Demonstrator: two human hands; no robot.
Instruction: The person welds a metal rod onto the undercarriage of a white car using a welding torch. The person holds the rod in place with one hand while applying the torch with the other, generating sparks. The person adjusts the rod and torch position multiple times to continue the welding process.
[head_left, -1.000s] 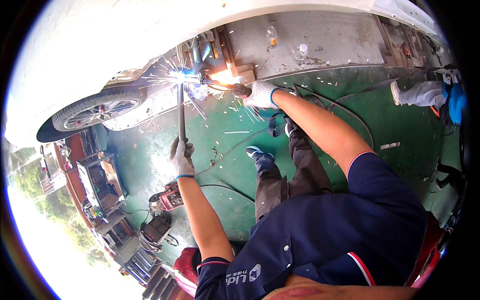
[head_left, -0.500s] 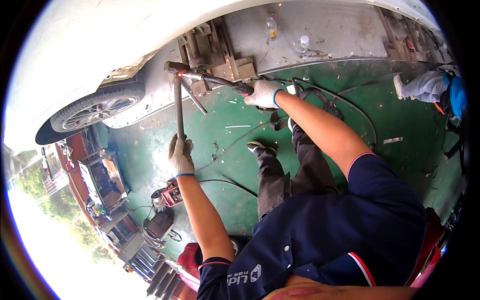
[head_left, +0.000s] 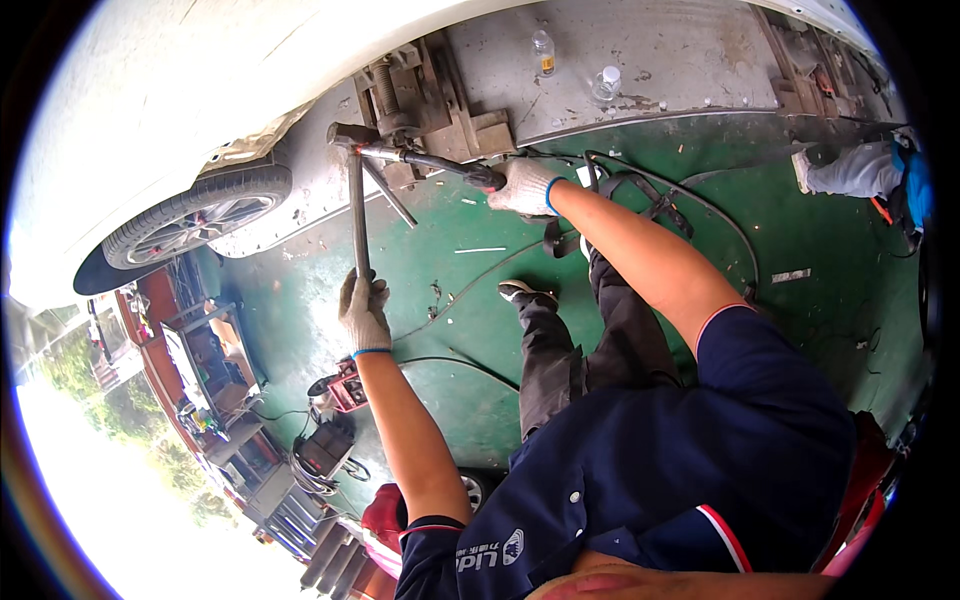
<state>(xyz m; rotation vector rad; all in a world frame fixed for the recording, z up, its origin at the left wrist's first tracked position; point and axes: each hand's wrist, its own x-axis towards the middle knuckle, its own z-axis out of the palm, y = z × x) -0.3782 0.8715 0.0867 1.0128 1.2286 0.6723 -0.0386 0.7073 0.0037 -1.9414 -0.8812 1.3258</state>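
My left hand, in a white knit glove with a blue cuff, is closed round the lower shaft of a hammer held upright. The hammer's dark metal head is at the far end, beside the car's underside. In my right hand, gloved alike, is the black handle of a welding torch. Its silver nozzle points left and meets the hammer where head and shaft join. A small red glow shows at that spot. Whether the tip touches the metal, I cannot tell.
A white car body with a wheel fills the upper left. Rusty clamps and two bottles stand on the grey platform. Cables cross the green floor. A red machine lies near my left forearm; another person is far right.
The bright red point at the torch tip has become dimmer and smaller. Both hands keep their grip and place, while the view has shifted slightly.
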